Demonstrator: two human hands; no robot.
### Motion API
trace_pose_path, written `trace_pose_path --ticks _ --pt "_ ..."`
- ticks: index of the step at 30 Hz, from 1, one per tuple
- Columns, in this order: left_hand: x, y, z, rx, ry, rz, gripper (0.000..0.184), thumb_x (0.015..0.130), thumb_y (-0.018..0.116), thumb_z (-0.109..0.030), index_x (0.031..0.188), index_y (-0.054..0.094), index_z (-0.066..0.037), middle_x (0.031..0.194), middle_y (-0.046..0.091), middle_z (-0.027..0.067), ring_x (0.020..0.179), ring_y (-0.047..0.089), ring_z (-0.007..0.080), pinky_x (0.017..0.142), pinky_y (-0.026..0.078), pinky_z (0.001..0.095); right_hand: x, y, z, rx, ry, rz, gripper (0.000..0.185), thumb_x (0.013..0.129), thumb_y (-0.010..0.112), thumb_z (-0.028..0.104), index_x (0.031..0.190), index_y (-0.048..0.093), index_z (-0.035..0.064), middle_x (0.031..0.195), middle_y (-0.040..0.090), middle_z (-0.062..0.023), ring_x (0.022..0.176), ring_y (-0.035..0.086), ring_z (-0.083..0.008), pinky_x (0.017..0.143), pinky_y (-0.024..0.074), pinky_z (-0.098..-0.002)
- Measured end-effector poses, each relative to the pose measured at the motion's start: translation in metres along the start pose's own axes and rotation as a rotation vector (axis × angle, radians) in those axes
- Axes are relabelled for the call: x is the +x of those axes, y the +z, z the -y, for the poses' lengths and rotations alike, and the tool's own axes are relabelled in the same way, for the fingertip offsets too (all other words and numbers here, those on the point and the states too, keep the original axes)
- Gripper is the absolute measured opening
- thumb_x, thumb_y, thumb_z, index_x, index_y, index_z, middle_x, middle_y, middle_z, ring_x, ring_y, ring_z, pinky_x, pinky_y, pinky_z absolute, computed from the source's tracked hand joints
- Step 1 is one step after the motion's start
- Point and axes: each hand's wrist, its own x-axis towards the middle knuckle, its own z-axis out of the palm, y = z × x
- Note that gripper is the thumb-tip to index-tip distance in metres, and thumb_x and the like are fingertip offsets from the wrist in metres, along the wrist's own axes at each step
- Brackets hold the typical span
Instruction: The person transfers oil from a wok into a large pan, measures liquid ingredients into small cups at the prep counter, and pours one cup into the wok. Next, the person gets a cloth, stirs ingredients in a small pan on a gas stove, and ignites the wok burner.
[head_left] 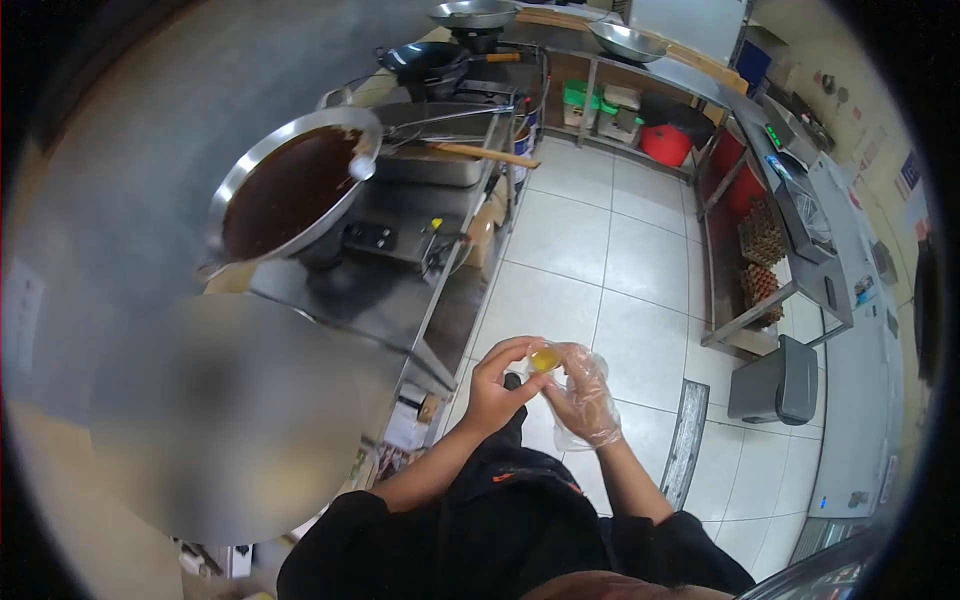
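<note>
A small round cup with yellow contents (544, 359) is held between both hands in front of the body, above the tiled floor. My left hand (497, 388), bare, curls its fingers and thumb around the cup's left side. On the other side, my right hand (583, 392) wears a clear plastic glove and closes its fingers on the cup's right edge. To the left on the steel counter stands a large pan of dark brown liquid (290, 195), with a long wooden-handled utensil (485, 153) beside it.
A large blurred round shape (230, 420) fills the lower left. Woks (425, 62) stand farther back. Shelves at right hold egg trays (762, 285) and a red container (664, 145). A grey bin (775, 382) stands on the floor near a drain grate (686, 445).
</note>
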Motion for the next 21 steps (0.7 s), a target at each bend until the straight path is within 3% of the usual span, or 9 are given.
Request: trace_pose_path --ticks 3,6,10,13,17,21 --pt "0.091 0.01 0.024 -0.006 -0.071 0.109 0.067 0.075 0.081 -0.016 0.134 0.053 -0.007 0.138 0.052 0.0076 0.117 0.055 0.0193 0.091 0.047 0.0323 0.068 -0.016 -0.065 -0.015 0.099 0.003 0.034 0.08 0.072 0.011 0.112 0.062 0.0065 0.102 0.065 -0.0117 0.097 0.06 -0.0323 0.086 0.0437 -0.0411" --pt "0.164 0.012 0.077 -0.27 -0.345 0.255 0.059 0.082 0.074 -0.009 0.136 0.051 -0.007 0.139 0.051 0.009 0.112 0.058 0.0174 0.091 0.049 0.0308 0.139 -0.047 -0.126 -0.192 0.156 0.0 0.029 0.083 0.073 0.019 0.108 0.064 0.0067 0.1 0.065 -0.0106 0.094 0.061 -0.027 0.086 0.0421 -0.0393" --pt "0.224 -0.009 0.176 -0.282 -0.778 0.779 0.048 0.092 0.062 -0.01 0.138 0.049 -0.005 0.137 0.052 0.0103 0.111 0.059 0.0186 0.093 0.05 0.0341 0.243 -0.077 -0.208 -0.14 0.206 -0.007 0.03 0.083 0.073 0.02 0.109 0.064 0.007 0.096 0.064 -0.0089 0.088 0.059 -0.0249 0.084 0.042 -0.0376" --pt "0.262 -0.005 0.196 -0.047 -0.485 1.062 0.048 0.094 0.059 -0.016 0.14 0.047 -0.007 0.13 0.058 0.011 0.106 0.063 0.0262 0.092 0.05 0.0383 0.317 -0.093 -0.278 -0.107 0.224 -0.008 0.032 0.082 0.073 0.021 0.11 0.064 0.0073 0.092 0.063 -0.0073 0.084 0.058 -0.0238 0.081 0.0422 -0.0373" --pt "0.315 0.002 0.235 0.084 -0.654 1.098 0.046 0.092 0.06 -0.019 0.135 0.049 -0.006 0.126 0.06 0.012 0.104 0.063 0.0275 0.09 0.051 0.0389 0.413 -0.102 -0.394 -0.122 0.114 -0.036 0.034 0.081 0.074 0.021 0.111 0.065 0.0074 0.086 0.063 -0.0072 0.078 0.056 -0.0232 0.072 0.043 -0.0371" --pt "0.351 0.013 0.271 0.186 -0.903 0.9 0.044 0.091 0.061 -0.022 0.131 0.052 -0.006 0.121 0.061 0.013 0.102 0.064 0.0287 0.089 0.051 0.0395 0.53 -0.099 -0.496 -0.088 -0.035 -0.006 0.029 0.082 0.074 0.024 0.101 0.066 0.0044 0.085 0.064 -0.011 0.074 0.058 -0.0239 0.069 0.0459 -0.0378"
